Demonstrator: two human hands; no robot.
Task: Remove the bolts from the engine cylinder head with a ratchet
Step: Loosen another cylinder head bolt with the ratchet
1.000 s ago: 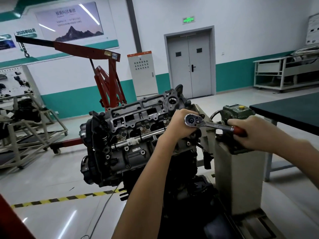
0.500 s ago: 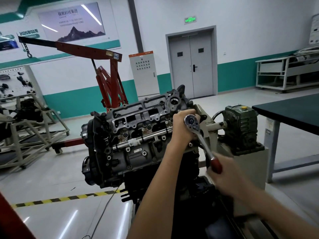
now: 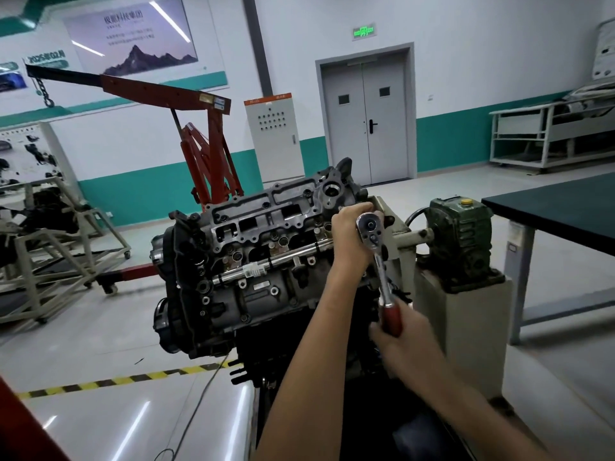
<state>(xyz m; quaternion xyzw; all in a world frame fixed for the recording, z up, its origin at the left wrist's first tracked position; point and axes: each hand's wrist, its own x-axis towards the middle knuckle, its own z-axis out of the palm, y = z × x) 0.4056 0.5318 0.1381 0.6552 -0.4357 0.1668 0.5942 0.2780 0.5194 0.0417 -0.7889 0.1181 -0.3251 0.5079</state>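
A grey engine cylinder head [image 3: 266,234] sits tilted on a stand, its bolt holes facing me. At its right end stands a chrome ratchet [image 3: 376,247] with a red handle, its round head uppermost and its handle pointing down towards me. My left hand [image 3: 349,237] wraps around the socket shaft just behind the ratchet head, so the bolt under it is hidden. My right hand [image 3: 402,344] grips the red handle low down and is blurred by motion.
A green gearbox [image 3: 462,234] on a grey pedestal [image 3: 466,327] stands right of the engine. A dark-topped table [image 3: 565,214] is at the far right. A red engine hoist [image 3: 199,144] stands behind. Yellow-black floor tape [image 3: 116,380] runs on the left.
My right hand has swung the ratchet handle from pointing right, over the gearbox, down to pointing towards me. My left hand has stayed at the ratchet head.
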